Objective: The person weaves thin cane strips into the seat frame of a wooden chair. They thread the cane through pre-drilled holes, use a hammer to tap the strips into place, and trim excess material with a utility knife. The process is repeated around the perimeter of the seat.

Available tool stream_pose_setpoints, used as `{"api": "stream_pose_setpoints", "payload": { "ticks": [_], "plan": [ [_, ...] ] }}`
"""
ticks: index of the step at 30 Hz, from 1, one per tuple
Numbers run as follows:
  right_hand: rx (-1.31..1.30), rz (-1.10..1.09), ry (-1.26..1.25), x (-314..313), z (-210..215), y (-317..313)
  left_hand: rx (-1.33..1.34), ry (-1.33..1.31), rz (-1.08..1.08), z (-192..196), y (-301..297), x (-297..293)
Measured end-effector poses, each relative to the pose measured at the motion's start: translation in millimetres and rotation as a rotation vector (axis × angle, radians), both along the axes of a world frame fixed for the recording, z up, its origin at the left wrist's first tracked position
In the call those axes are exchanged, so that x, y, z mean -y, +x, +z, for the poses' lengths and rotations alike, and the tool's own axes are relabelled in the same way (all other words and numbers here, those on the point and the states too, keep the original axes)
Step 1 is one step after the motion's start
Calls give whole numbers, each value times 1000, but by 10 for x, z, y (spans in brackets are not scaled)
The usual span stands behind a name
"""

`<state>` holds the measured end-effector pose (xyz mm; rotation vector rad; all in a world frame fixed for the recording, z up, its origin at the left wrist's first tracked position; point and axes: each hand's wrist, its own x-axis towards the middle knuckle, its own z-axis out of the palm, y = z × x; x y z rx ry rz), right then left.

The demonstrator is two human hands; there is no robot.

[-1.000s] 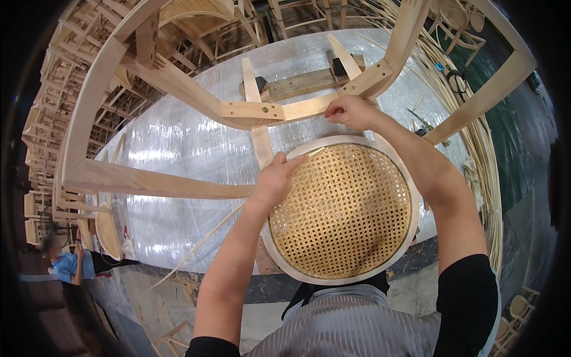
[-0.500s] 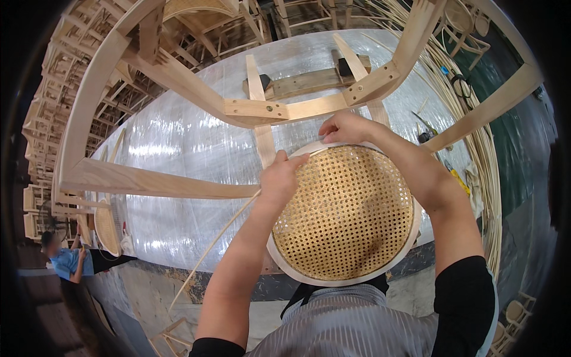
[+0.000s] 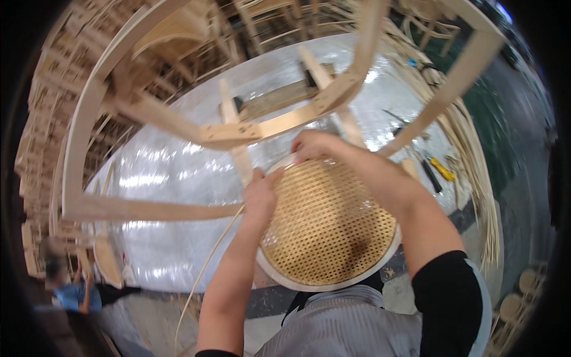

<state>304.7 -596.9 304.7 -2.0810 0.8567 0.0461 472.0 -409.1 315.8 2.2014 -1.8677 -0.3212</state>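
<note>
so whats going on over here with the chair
A person is working on a round woven cane seat set in a pale bare-wood chair frame over a plastic-wrapped table. The left hand presses on the seat's left rim, with a thin cane strand trailing down below it. The right hand is at the far rim.

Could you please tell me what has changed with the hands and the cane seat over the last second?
The right hand slid left along the far rim of the round cane seat, closing toward the left hand. The left hand shifted only slightly on the near-left rim. Both hands remain on the seat, which stays in the bare wooden chair frame, with the loose cane strand still trailing below the left hand.
</note>
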Motion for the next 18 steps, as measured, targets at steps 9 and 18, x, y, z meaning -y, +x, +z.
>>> {"api": "stream_pose_setpoints", "payload": {
  "ticks": [9, 18],
  "plan": [
    [344, -182, -320, -777, 387, -353, 65, -9, -163, -71, 73, 35],
    [294, -1305, -595, -1405, -487, -3676, 68, -26, -276, -86, -8, 112]
  ]
}}
